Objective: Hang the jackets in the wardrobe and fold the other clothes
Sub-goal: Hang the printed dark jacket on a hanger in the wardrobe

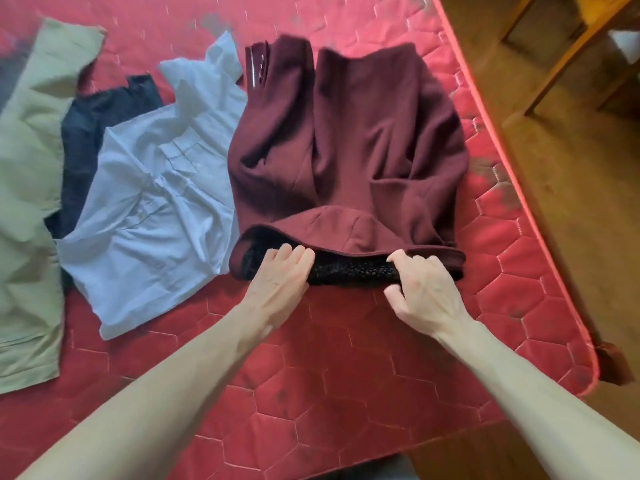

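My left hand (pixel 277 278) lies on the near edge of the maroon garment (pixel 349 157), fingers straight and close together, their tips pressing on the black lining (pixel 349 271) that shows along that edge. My right hand (pixel 426 289) is at the right end of the same edge, its fingers curled over the black lining and the thumb tucked below, so it grips the fabric there. The maroon garment is spread on the red quilted mattress (pixel 311 358), right of centre, its far end reaching toward the far side of the bed and its near hem turned up so the dark inside is open to view. A shiny dark strip (pixel 258 65) sits at its far left corner; I cannot tell what that is. Just left of it, touching its left side, lies a pale blue shirt (pixel 156 199), crumpled, with a chest pocket facing up. Under the shirt's far left part a black garment (pixel 93 133) pokes out. Farther left, at the edge of the view, a beige garment (pixel 31 168) runs from far to near, overlapping the black one. To the right, beyond the mattress border, is a brown floor (pixel 554 168) with wooden furniture legs (pixel 568 53) at the far right corner.
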`<state>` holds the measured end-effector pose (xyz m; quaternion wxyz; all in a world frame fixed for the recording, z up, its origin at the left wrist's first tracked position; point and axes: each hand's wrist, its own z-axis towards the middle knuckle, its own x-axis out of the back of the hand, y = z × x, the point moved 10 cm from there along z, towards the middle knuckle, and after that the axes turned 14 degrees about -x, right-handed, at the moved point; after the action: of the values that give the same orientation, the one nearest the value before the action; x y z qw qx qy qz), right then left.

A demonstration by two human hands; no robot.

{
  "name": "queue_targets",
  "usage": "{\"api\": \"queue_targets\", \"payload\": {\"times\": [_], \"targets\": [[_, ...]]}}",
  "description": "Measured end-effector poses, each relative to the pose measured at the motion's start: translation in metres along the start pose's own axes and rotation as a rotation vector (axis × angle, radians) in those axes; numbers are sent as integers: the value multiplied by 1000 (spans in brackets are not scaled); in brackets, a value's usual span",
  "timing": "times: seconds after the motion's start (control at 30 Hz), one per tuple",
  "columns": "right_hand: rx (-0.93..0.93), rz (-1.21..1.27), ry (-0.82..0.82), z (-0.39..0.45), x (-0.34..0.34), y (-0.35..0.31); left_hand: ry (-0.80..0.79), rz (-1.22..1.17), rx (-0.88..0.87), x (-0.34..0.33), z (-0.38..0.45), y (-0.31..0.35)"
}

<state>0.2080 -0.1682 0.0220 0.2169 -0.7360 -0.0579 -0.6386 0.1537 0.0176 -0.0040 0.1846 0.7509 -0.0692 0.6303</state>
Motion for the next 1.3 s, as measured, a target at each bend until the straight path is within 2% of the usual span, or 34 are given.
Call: {"api": "queue_targets", "payload": {"times": [0.13,0.27,0.37,0.57,0.7,0.8,0.97,1.17,1.3], "targets": [[52,-18,-27,-10,74,-14,-14,-57,-4,64,-12,21],[119,-90,-197,-22,142,-31,19,-92,-17,152,-21,38],[166,-116,-238,-24,203,-45,70,-115,-99,218,-29,54],[215,-30,-104,-10,352,-80,196,24,-226,343,-50,74],[281,83,11,-10,436,-109,375,137,-172,425,-66,77],[328,40,119,-15,478,-123,543,231,-64,479,-79,76],[344,27,283,-19,519,-136,774,226,61,535,-98,81],[190,-38,459,-20,534,-122,1085,233,-22,597,-110,117],[-17,24,475,-19,529,-105,1176,329,-94,631,-108,145]]}}
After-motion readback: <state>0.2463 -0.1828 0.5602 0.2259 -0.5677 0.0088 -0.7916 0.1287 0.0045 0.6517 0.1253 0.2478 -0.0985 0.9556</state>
